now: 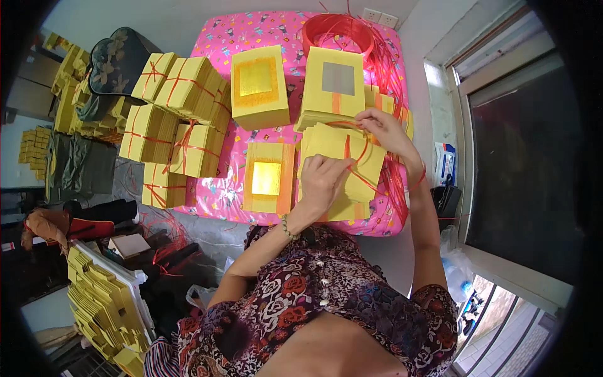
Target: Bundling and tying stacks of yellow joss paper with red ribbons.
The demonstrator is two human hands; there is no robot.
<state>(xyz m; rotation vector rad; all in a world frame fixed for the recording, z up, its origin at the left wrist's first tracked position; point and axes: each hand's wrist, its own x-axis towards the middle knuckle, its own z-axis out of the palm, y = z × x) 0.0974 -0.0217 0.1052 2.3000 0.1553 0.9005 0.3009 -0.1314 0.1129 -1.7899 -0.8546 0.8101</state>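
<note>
A stack of yellow paper sheets (pixel 365 164) lies in front of me at the right of the pink table, its upper sheets slightly fanned. Over the stack runs a thin red plastic strip (pixel 366 149), bent into a loop. My left hand (pixel 321 182) rests on the stack's left side, its fingers closed on one part of the strip. At the stack's far right, my right hand (pixel 384 131) pinches another part of the strip between thumb and fingers. Just beyond stands a taller yellow paper stack (pixel 308 94) with a grey square on top.
Two yellow stacks with gold squares (pixel 256 76) stand left of my hands. Several bundles tied with red strip (pixel 182 85) are piled at the table's left. A red coil of strips (pixel 339 28) sits at the back, its loose strands (pixel 394 188) hanging along the right edge.
</note>
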